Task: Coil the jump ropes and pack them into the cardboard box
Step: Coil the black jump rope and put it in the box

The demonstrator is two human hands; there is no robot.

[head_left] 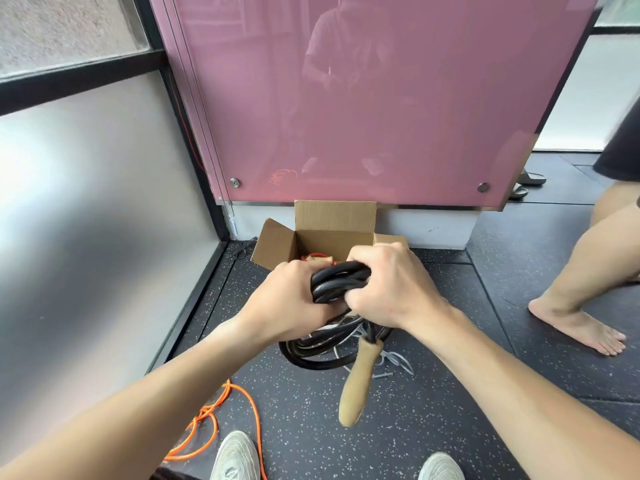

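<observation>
Left grip (294,296) and right grip (391,285) both clamped round black rope coil (341,280), held just short of cardboard box (334,216). Looks thick, springy, fairly heavy: hold across the bundled strands. Wooden handle (360,379) dangles.

Pink glass panel (381,98) behind; bare foot (581,327) on speckled floor (512,271); sandals (530,183) beyond.

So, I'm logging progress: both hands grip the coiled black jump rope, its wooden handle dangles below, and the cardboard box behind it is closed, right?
Not quite: the cardboard box is open, flaps up, as the head view shows. Otherwise yes: left hand and right hand grip the coiled black jump rope, and its wooden handle dangles below.
</observation>
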